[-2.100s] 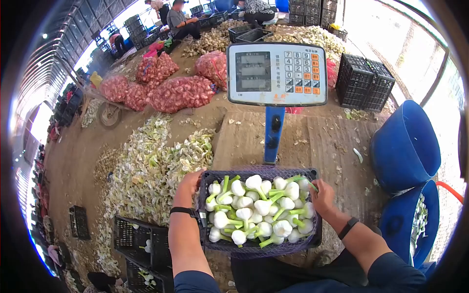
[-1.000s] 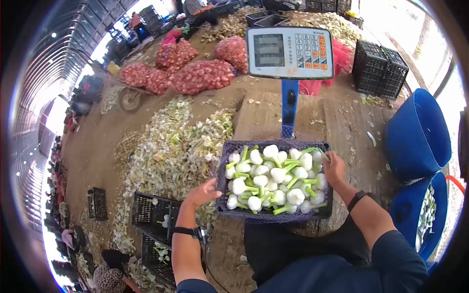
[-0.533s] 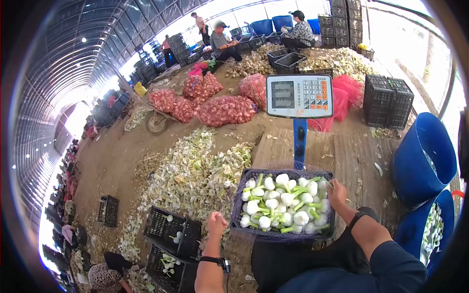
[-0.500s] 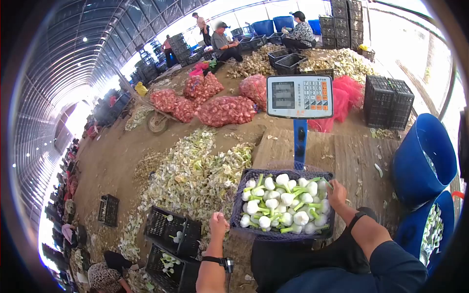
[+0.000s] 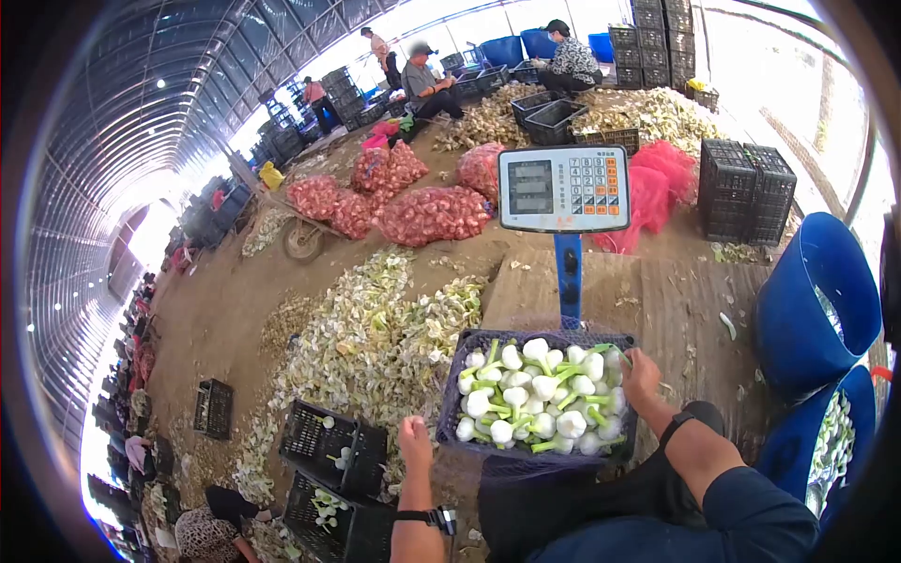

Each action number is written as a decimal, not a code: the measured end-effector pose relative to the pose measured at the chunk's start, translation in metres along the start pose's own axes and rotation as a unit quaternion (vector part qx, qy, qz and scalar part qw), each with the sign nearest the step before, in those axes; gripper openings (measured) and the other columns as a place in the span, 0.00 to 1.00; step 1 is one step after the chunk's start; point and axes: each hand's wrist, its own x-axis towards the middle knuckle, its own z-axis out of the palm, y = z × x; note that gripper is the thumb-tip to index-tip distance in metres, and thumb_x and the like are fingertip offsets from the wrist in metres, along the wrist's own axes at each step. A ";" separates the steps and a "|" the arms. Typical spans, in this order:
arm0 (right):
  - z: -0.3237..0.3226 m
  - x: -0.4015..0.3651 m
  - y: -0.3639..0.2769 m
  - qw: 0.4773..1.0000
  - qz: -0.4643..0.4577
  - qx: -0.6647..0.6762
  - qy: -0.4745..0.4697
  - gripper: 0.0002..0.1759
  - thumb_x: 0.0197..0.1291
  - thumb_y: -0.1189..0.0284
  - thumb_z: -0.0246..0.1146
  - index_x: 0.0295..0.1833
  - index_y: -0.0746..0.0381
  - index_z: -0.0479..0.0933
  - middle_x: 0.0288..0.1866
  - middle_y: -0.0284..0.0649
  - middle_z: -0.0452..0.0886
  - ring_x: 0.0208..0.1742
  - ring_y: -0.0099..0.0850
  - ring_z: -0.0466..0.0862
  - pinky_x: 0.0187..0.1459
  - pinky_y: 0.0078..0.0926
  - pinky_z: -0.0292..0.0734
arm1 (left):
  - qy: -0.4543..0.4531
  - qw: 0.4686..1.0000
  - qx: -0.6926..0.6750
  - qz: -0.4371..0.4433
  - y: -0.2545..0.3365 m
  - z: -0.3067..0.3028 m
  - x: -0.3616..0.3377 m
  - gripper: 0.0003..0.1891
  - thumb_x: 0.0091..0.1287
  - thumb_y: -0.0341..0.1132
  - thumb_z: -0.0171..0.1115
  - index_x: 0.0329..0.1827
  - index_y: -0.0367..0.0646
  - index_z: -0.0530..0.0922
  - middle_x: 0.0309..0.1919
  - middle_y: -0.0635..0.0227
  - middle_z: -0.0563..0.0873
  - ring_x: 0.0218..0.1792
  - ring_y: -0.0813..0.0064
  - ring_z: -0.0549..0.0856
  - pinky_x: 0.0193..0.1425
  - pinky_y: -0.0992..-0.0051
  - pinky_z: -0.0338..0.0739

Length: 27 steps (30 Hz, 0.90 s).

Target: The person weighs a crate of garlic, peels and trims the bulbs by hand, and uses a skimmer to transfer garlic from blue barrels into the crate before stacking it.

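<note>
A dark crate (image 5: 445,377) heaped with white garlic bulbs (image 5: 544,387) on trimmed green stems sits before me. Fine purple mesh net (image 5: 481,454) wraps its sides and rim. At the crate's right edge, my right hand (image 5: 643,380) is closed on the net near the upper corner. My left hand (image 5: 416,441) is closed just off the crate's left side; what its fingers hold, if anything, is hidden. Behind the crate stands a weighing scale display (image 5: 563,188) on a blue post (image 5: 568,277).
Blue tubs (image 5: 818,305) stand at the right, the lower one holding garlic. Black crates (image 5: 319,446) with a few bulbs lie at lower left beside heaped peelings (image 5: 361,328). Red net sacks (image 5: 434,214) lie beyond. Several people work around, including a seated person (image 5: 430,84).
The view has shifted slightly, and the display and crate appear a little further left. My left hand is slightly lower beside the crate; my right hand stays at its right edge.
</note>
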 end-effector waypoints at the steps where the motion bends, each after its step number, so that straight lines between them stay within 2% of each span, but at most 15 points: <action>1: 0.000 0.000 0.000 1.000 0.003 0.000 -0.002 0.10 0.61 0.67 0.66 0.44 0.59 0.76 0.37 0.47 0.83 0.42 0.51 0.83 0.41 0.46 0.76 | -0.041 0.996 -0.044 -0.068 0.013 -0.009 0.009 0.11 0.72 0.38 0.54 0.39 0.38 0.76 0.24 0.66 0.77 0.24 0.74 0.77 0.30 0.68 0.71; 3: 0.001 -0.001 0.001 1.000 0.007 0.010 0.008 0.10 0.61 0.67 0.67 0.44 0.59 0.76 0.38 0.47 0.83 0.42 0.51 0.83 0.42 0.46 0.76 | -0.083 0.950 -0.214 -0.212 0.031 -0.009 0.033 0.07 0.72 0.35 0.56 0.39 0.40 0.75 0.26 0.70 0.76 0.25 0.81 0.74 0.25 0.73 0.69; 5: 0.004 -0.003 0.000 1.000 0.004 0.022 0.014 0.10 0.61 0.67 0.67 0.43 0.59 0.76 0.39 0.47 0.83 0.42 0.51 0.83 0.42 0.46 0.76 | -0.111 0.856 -0.421 -0.278 0.051 -0.002 0.078 0.06 0.71 0.34 0.59 0.43 0.41 0.74 0.27 0.73 0.77 0.25 0.81 0.77 0.26 0.75 0.73; 6: 0.003 -0.003 0.000 0.999 0.017 0.026 0.016 0.10 0.61 0.67 0.67 0.43 0.59 0.76 0.37 0.47 0.83 0.41 0.51 0.83 0.41 0.45 0.76 | -0.109 0.857 -0.420 -0.279 0.063 -0.001 0.084 0.06 0.71 0.34 0.59 0.43 0.41 0.74 0.27 0.73 0.77 0.25 0.81 0.77 0.26 0.75 0.73; 9: 0.009 0.008 0.011 0.996 0.055 0.067 0.038 0.10 0.62 0.67 0.66 0.42 0.60 0.76 0.34 0.47 0.82 0.37 0.50 0.83 0.39 0.43 0.76 | -0.200 0.872 -0.343 -0.287 0.093 0.005 0.066 0.12 0.67 0.34 0.63 0.49 0.39 0.74 0.36 0.64 0.81 0.37 0.68 0.84 0.40 0.67 0.81; 10: 0.009 0.013 0.013 0.989 0.085 0.103 0.058 0.10 0.63 0.66 0.66 0.41 0.60 0.77 0.32 0.46 0.82 0.35 0.49 0.83 0.37 0.42 0.76 | -0.112 0.974 -0.134 -0.144 0.096 0.004 0.051 0.15 0.66 0.35 0.64 0.51 0.38 0.74 0.43 0.58 0.80 0.45 0.60 0.82 0.48 0.60 0.79; 11: 0.004 0.017 0.019 0.989 0.085 0.105 0.059 0.10 0.63 0.66 0.66 0.41 0.60 0.77 0.32 0.46 0.82 0.35 0.49 0.83 0.37 0.42 0.76 | -0.016 0.996 0.086 0.009 0.098 0.006 0.038 0.18 0.64 0.36 0.65 0.53 0.36 0.74 0.50 0.52 0.79 0.53 0.51 0.80 0.57 0.53 0.77; 13: -0.023 0.033 0.021 0.943 0.172 0.282 0.038 0.11 0.65 0.64 0.65 0.42 0.60 0.76 0.29 0.48 0.81 0.31 0.49 0.82 0.35 0.43 0.75 | 0.091 0.956 0.228 0.159 0.148 -0.010 -0.001 0.26 0.63 0.45 0.69 0.57 0.36 0.75 0.57 0.45 0.77 0.61 0.43 0.76 0.64 0.51 0.71; 15: -0.064 0.044 0.006 0.945 0.179 0.274 -0.003 0.12 0.65 0.63 0.65 0.42 0.61 0.76 0.28 0.49 0.81 0.31 0.50 0.82 0.34 0.44 0.74 | -0.001 0.972 0.085 0.219 0.175 -0.003 -0.047 0.31 0.63 0.52 0.69 0.60 0.37 0.75 0.63 0.44 0.73 0.67 0.45 0.71 0.69 0.50 0.66; 17: -0.078 0.046 -0.005 0.945 0.186 0.264 -0.044 0.13 0.65 0.61 0.64 0.42 0.61 0.76 0.28 0.51 0.80 0.31 0.50 0.82 0.34 0.46 0.74 | -0.223 0.928 0.104 0.279 0.200 0.013 -0.096 0.39 0.59 0.59 0.69 0.65 0.39 0.73 0.67 0.46 0.70 0.67 0.48 0.71 0.69 0.49 0.65; 19: -0.083 0.052 -0.012 0.995 0.078 0.040 -0.050 0.14 0.65 0.63 0.63 0.47 0.63 0.79 0.32 0.56 0.82 0.36 0.56 0.83 0.37 0.47 0.75 | -0.318 0.884 0.084 0.331 0.220 0.032 -0.125 0.44 0.55 0.57 0.73 0.71 0.41 0.68 0.68 0.53 0.70 0.67 0.51 0.71 0.70 0.51 0.64; 20: -0.085 0.056 -0.009 0.995 0.078 0.039 -0.048 0.14 0.65 0.63 0.63 0.47 0.63 0.79 0.32 0.56 0.82 0.36 0.56 0.83 0.37 0.47 0.75 | -0.318 0.884 0.082 0.332 0.217 0.040 -0.133 0.44 0.55 0.57 0.73 0.71 0.41 0.68 0.68 0.53 0.70 0.67 0.51 0.71 0.70 0.51 0.64; 22: -0.084 0.068 -0.004 0.993 -0.053 -0.070 -0.076 0.11 0.63 0.65 0.64 0.39 0.62 0.76 0.32 0.54 0.82 0.35 0.57 0.82 0.36 0.50 0.75 | -0.363 0.846 0.156 0.358 0.203 0.058 -0.141 0.48 0.55 0.56 0.73 0.76 0.45 0.63 0.69 0.57 0.68 0.66 0.55 0.72 0.71 0.51 0.64; 24: -0.100 0.087 -0.016 0.995 -0.040 -0.032 -0.086 0.10 0.62 0.66 0.64 0.41 0.62 0.77 0.34 0.54 0.83 0.37 0.58 0.82 0.37 0.50 0.75 | -0.367 0.838 0.157 0.373 0.198 0.068 -0.139 0.41 0.57 0.50 0.72 0.73 0.45 0.66 0.63 0.58 0.74 0.61 0.57 0.77 0.65 0.54 0.70; 27: -0.097 0.088 -0.002 0.992 -0.046 0.050 -0.107 0.09 0.62 0.67 0.64 0.45 0.60 0.80 0.37 0.53 0.84 0.41 0.57 0.83 0.40 0.48 0.76 | -0.460 0.790 0.170 0.368 0.187 0.080 -0.135 0.19 0.62 0.40 0.67 0.56 0.47 0.79 0.44 0.64 0.81 0.48 0.60 0.81 0.51 0.60 0.77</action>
